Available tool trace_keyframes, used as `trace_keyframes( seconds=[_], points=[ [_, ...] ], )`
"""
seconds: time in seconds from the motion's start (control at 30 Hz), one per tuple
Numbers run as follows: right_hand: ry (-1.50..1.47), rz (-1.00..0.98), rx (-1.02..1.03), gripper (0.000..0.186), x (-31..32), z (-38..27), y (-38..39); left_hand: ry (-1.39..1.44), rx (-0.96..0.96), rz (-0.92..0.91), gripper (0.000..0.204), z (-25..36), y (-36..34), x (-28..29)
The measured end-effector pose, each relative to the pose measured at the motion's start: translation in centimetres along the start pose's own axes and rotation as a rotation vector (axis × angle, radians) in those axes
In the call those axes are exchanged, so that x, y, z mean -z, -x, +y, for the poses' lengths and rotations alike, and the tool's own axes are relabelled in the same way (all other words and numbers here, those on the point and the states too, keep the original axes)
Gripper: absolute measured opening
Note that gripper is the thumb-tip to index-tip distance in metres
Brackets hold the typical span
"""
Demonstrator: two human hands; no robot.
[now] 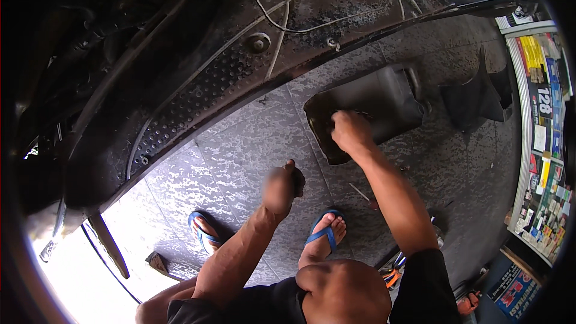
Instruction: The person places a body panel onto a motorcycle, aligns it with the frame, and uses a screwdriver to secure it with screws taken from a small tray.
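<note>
Squatting person working over a black plastic panel on a tiled floor.
The left hand (281,189) is blurred, seemingly closed round a small dark object (298,181); its grip cannot be told for certain. Ahead and to its right, the right hand (351,132), fingers curled down, presses the black panel (372,105), which lies directly beneath it.

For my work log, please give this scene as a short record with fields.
Place: grey tiled floor, beside a black scooter body
Right hand: reaches into a black plastic panel lying on the floor
Left hand: closed on a small dark object, blurred, kind unclear
Feet: blue sandals
Nearby: orange-handled pliers, second black panel
</note>
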State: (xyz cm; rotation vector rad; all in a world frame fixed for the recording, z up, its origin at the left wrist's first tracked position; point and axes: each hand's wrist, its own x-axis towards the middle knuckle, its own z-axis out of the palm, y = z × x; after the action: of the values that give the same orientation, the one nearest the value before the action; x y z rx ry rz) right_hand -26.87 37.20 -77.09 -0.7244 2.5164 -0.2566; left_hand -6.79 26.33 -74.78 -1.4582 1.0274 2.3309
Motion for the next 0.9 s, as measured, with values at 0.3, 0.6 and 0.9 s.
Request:
trace_keyframes(
  seconds=[0.3, 0.6, 0.9],
  points=[
    [0.107, 0.019, -0.022, 0.016, 1.6, 0.0, 0.8, -0.120, -0.085, -0.019, 0.043, 1.2, 1.4, -0.5],
    [-0.249, 0.106, 0.026, 0.025, 2.2, -3.5, 15.2, -0.331, -0.010, -0.266, 0.041, -0.5, 3.7, -1.7],
    [-0.421, 0.025, -0.006, 0.031, 0.5, -1.2, 20.5, -0.574, -0.136, -0.395, 0.038, -2.8, 3.5, -1.8]
  ],
)
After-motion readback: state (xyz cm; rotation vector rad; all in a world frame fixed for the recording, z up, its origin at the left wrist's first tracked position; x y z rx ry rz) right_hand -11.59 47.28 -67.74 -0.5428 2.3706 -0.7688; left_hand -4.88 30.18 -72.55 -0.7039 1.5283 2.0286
